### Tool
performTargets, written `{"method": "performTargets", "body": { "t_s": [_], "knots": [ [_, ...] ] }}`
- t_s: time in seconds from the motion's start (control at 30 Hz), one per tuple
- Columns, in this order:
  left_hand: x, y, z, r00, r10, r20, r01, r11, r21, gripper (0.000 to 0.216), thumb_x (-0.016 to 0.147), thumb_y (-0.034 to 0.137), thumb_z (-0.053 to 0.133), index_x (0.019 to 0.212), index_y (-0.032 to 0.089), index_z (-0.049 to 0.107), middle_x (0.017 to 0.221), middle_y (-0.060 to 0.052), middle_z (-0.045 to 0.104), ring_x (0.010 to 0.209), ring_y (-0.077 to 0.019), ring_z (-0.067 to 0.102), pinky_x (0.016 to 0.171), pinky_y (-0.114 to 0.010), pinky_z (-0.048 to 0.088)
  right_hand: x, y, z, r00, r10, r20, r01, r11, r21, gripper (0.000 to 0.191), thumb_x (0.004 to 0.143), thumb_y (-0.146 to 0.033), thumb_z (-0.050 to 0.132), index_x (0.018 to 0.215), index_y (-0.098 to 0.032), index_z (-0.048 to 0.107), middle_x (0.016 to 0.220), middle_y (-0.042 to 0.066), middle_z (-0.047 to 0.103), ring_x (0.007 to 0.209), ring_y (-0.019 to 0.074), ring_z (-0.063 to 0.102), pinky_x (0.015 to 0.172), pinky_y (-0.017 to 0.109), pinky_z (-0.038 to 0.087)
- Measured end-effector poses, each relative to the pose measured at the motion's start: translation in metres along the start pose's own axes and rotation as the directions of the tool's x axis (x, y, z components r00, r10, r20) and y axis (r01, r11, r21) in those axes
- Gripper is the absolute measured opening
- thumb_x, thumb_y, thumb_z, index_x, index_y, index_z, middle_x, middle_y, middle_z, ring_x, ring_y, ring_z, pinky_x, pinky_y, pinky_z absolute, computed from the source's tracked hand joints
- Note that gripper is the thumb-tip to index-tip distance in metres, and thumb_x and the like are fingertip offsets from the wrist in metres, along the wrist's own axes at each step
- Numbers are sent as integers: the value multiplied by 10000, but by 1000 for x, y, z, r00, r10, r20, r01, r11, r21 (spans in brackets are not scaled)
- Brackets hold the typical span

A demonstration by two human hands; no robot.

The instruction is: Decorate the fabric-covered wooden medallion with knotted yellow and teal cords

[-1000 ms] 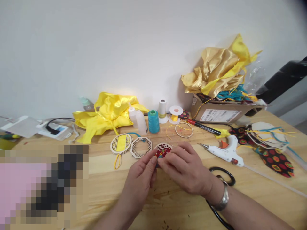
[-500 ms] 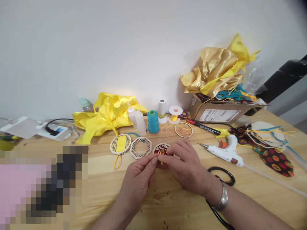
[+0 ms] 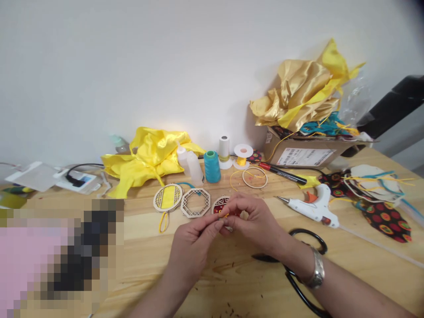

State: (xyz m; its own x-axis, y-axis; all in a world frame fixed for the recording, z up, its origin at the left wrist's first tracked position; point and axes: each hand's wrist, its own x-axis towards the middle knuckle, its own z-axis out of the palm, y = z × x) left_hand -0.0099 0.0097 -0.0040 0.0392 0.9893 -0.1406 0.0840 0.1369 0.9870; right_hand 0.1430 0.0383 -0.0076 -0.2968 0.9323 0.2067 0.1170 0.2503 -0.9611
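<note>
Wooden table (image 3: 142, 260), scissors (image 3: 266, 258) near right hand (image 3: 253, 223)

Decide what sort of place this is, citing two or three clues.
Likely a craft workspace: a glue gun, a teal thread spool and black-handled scissors share a wooden table.

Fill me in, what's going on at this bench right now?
A person's left hand and right hand are working together, fingertips pinched at a bit of yellow cord; the fingers hide exactly how it is held. Just behind them is a round piece with red patterned fabric, partly covered. To its left on the table lie an octagonal frame and a round yellow-backed frame. Scissors lie partly under the right forearm.
</note>
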Motion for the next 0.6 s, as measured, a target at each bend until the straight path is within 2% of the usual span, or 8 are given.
{"method": "performTargets", "body": {
  "t_s": [0.17, 0.37, 0.6],
  "knots": [
    [0, 0, 0, 999, -34, -28, 33, 999, -39, 126, 675, 202, 711, 761, 275, 769, 684, 26, 751, 660, -133, 660, 661, -196, 505, -1, -1, -2, 999, -46, 7, 46, 999, -23, 157, 728, -38, 632, 728, -191, 665, 705, -31, 598, 687, 93, 553, 651, 209, 444],
    [0, -2, 2, 997, -73, -38, 70, 995, -74, 69, 661, 234, 725, 719, 224, 760, 654, 5, 736, 642, -129, 640, 639, -198, 494, -4, -3, -2, 991, -123, 43, 128, 983, -132, 208, 739, 16, 593, 706, -184, 639, 757, -28, 582, 742, 85, 548, 698, 205, 433],
    [1, -1, 2, 993, -120, 20, 122, 979, -162, 63, 667, 238, 726, 714, 208, 755, 619, 5, 714, 611, -109, 610, 634, -193, 465, -5, -7, -6, 979, -175, 105, 199, 931, -306, 176, 745, 4, 600, 736, -171, 605, 812, -18, 580, 811, 96, 534, 742, 216, 412]
  ]
}}
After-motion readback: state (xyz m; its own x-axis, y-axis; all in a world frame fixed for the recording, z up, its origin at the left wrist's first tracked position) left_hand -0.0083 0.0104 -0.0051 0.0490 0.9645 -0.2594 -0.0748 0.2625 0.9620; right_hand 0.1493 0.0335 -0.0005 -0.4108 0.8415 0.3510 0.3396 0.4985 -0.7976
